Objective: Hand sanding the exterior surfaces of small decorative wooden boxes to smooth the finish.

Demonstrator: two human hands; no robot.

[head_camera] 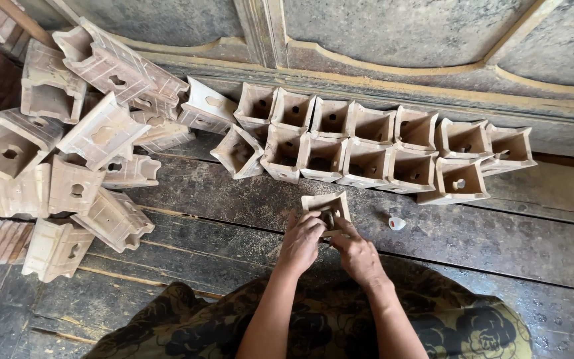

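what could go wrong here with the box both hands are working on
1. The box sits tilted between the left hand and right hand; it could slip onto the floor planks.
2. The small white cup lies close to the right hand and could get knocked.
3. The loose pile at left looks unstable and may slide.

Bare floor (pixel 499 246) lies open right of the hands, save a small white cup (pixel 397 223). Rows of boxes (pixel 367 149) block ahead; a heap (pixel 81 146) crowds the left.
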